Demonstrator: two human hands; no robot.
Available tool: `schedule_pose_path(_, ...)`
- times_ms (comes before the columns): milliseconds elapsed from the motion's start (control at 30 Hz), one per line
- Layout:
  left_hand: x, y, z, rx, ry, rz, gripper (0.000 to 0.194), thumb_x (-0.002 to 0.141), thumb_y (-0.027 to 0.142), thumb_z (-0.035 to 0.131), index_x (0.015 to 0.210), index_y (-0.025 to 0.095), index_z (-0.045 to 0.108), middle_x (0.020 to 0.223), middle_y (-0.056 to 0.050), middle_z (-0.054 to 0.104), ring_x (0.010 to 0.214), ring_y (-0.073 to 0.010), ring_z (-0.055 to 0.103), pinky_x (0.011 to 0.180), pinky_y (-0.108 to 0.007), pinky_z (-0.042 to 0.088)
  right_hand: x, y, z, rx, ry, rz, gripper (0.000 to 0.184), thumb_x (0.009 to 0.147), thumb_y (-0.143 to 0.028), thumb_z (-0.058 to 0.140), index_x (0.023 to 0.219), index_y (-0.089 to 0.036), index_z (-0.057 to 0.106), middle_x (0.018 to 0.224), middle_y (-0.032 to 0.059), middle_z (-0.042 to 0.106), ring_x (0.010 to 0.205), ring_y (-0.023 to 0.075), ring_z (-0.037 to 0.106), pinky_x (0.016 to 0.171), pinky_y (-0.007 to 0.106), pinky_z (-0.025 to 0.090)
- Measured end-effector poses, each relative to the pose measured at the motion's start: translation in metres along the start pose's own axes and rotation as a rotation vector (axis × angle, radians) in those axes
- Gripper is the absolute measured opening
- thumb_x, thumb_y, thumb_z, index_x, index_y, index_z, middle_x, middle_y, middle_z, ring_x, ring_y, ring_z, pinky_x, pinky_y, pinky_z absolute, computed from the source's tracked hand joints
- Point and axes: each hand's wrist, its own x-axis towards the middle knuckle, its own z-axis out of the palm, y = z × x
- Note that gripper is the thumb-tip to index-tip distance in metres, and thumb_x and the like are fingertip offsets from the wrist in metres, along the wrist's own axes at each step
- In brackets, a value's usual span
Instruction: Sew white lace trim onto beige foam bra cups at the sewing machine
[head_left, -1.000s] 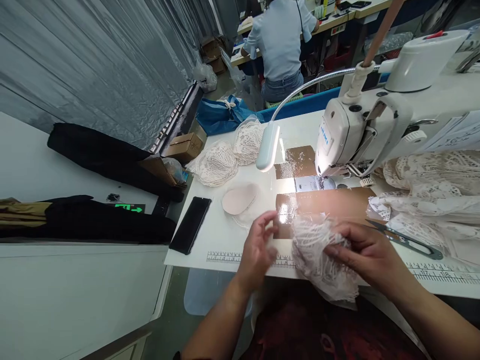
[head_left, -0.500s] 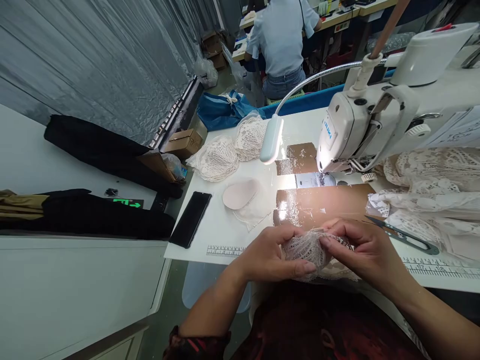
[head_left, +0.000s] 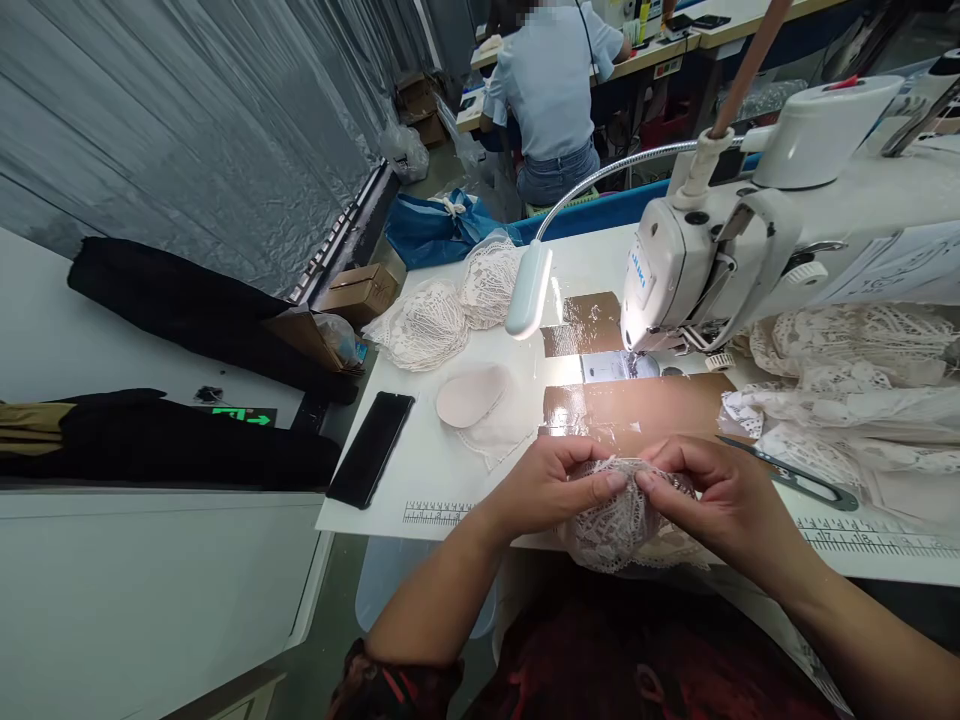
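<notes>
At the front edge of the table, a pale lace bra cup [head_left: 611, 530] hangs between my two hands, its domed side toward me. My left hand [head_left: 559, 490] pinches its upper edge, thumb on top. Close beside it, my right hand [head_left: 701, 490] grips the same edge between thumb and fingers. The fingertips behind the lace are hidden. Beyond my hands stands a white sewing machine [head_left: 675, 270], its needle area lit. To the left lies a smooth beige oval pad [head_left: 471, 397] on a piece of pale lace fabric [head_left: 499, 435].
Finished-looking lace cups [head_left: 424, 325] lie at the back left, near a lamp [head_left: 529, 290]. A black phone [head_left: 371, 450] rests at the left edge. Small thread snips [head_left: 795, 475] and piled lace [head_left: 862, 400] are on the right. A person [head_left: 547, 90] sits beyond the table.
My left thumb has moved up to the lace cup's top edge, beside my right thumb. More of the cup's domed front now shows below my hands. The camera view has shifted slightly.
</notes>
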Motion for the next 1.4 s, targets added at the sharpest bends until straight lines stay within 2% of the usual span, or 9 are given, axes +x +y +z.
schedule_pose_path(367,0.014,-0.008,0.014,-0.193,0.066,0.004,0.035,0.075,0.043,0.075,0.069,0.012,0.059,0.057,0.004,0.044,0.052,-0.005,0.036,0.05,-0.018,0.029,0.01,0.013,-0.004,0.307,-0.063,0.191,0.03,0.08,-0.043,0.066,0.063,-0.02,0.056,0.066,0.0005,0.061,0.059,0.013,0.051,0.053,0.025,0.039)
schedule_pose_path(567,0.014,-0.001,-0.003,-0.491,0.383,-0.019,0.033,0.067,0.04,0.076,0.074,0.013,0.057,0.062,0.001,0.055,0.052,-0.0088,0.049,0.053,-0.021,0.039,0.026,0.024,-0.026,0.512,-0.077,0.319,0.036,0.07,-0.052,0.075,0.084,-0.02,0.064,0.075,0.0015,0.062,0.066,0.0137,0.056,0.06,0.026,0.046)
schedule_pose_path(667,0.008,0.022,-0.037,-0.252,0.695,0.152,0.025,0.071,0.036,0.071,0.08,0.015,0.06,0.064,0.003,0.056,0.053,-0.0093,0.049,0.054,-0.021,0.039,0.027,0.032,-0.049,0.366,-0.001,0.284,0.037,0.072,-0.051,0.073,0.093,-0.021,0.067,0.088,0.0055,0.066,0.08,0.0184,0.061,0.071,0.03,0.049)
schedule_pose_path(767,0.02,0.037,-0.053,0.396,0.904,0.325,0.026,0.083,0.034,0.062,0.066,0.017,0.053,0.056,0.004,0.047,0.053,-0.0093,0.044,0.053,-0.021,0.036,0.028,0.034,-0.065,0.102,0.003,0.202,0.031,0.08,-0.051,0.065,0.095,-0.023,0.067,0.091,0.0039,0.066,0.083,0.0185,0.059,0.071,0.029,0.047)
schedule_pose_path(833,0.044,0.034,-0.045,0.945,0.798,0.379,0.029,0.091,0.027,0.052,0.063,0.017,0.049,0.06,0.001,0.051,0.059,-0.0122,0.049,0.058,-0.024,0.04,0.034,0.031,-0.069,-0.098,-0.045,0.152,0.027,0.086,-0.048,0.057,0.094,-0.025,0.067,0.089,0.0026,0.067,0.078,0.018,0.059,0.067,0.029,0.045)
schedule_pose_path(900,0.073,0.02,-0.026,1.471,0.532,0.352,0.023,0.091,0.016,0.045,0.069,0.016,0.054,0.072,-0.006,0.061,0.072,-0.0178,0.057,0.068,-0.03,0.045,0.042,0.028,-0.068,-0.293,-0.096,0.098,0.024,0.089,-0.042,0.05,0.095,-0.026,0.067,0.082,0.0014,0.068,0.073,0.0181,0.059,0.062,0.029,0.043)
schedule_pose_path(967,0.098,0.002,-0.002,1.591,0.397,0.316,0.018,0.085,0.01,0.049,0.07,0.015,0.057,0.069,-0.008,0.061,0.071,-0.0209,0.059,0.065,-0.032,0.046,0.051,0.028,-0.065,-0.448,-0.112,0.023,0.026,0.09,-0.033,0.045,0.097,-0.026,0.069,0.081,0.0015,0.07,0.074,0.0191,0.061,0.062,0.03,0.043)
schedule_pose_path(1167,0.106,-0.023,0.039,1.737,0.157,0.266,0.017,0.086,0.011,0.048,0.084,0.009,0.064,0.073,-0.011,0.062,0.069,-0.0228,0.059,0.06,-0.034,0.046,0.066,0.047,-0.045,-0.659,-0.113,-0.069,0.036,0.088,-0.016,0.038,0.105,-0.023,0.068,0.103,0.0068,0.07,0.084,0.0197,0.064,0.067,0.029,0.044)
schedule_pose_path(1400,0.089,0.013,0.012,1.325,-0.05,0.287,0.026,0.095,0.027,0.046,0.085,0.014,0.067,0.081,-0.008,0.068,0.082,-0.02,0.062,0.078,-0.033,0.053,0.064,0.058,-0.026,-0.965,-0.117,-0.154,0.031,0.083,-0.007,0.046,0.099,-0.021,0.068,0.101,0.0059,0.066,0.07,0.0162,0.058,0.057,0.03,0.036)
